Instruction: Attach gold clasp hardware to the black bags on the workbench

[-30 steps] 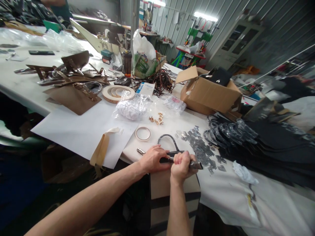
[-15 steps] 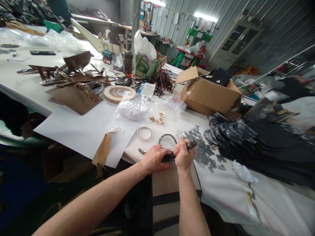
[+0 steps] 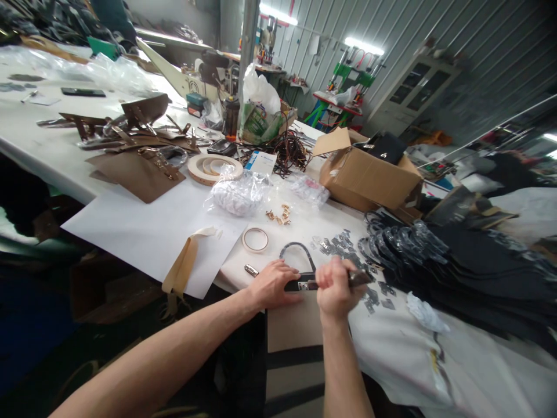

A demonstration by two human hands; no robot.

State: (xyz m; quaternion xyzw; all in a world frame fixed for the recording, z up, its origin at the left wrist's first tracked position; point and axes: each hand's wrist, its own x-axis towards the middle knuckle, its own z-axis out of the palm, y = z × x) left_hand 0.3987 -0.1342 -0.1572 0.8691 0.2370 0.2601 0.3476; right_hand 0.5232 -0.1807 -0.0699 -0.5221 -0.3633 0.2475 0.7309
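Observation:
A beige bag panel (image 3: 291,331) with black bands hangs over the table's front edge toward me. A curved handle (image 3: 296,246) rises from its black top edge. My left hand (image 3: 274,285) lies flat on that black edge, fingers stretched over it. Just right of its fingertips a small metal plate (image 3: 303,285) shows on the edge. My right hand (image 3: 337,287) is closed around a dark-handled tool (image 3: 360,278), whose handle sticks out to the right. Its working end points left toward the plate; blur hides its exact kind.
Thin metal plates (image 3: 342,244) lie scattered behind my right hand. To the right is a stack of black panels (image 3: 461,273) with wrapped handles. A tape roll (image 3: 255,240), gold fittings (image 3: 278,215), a plastic bag (image 3: 239,194) and a cardboard box (image 3: 369,177) stand farther back.
My right hand has moved right and slightly down with the tool, uncovering the small metal plate. My left hand stays on the black edge. The whole view has shifted a little.

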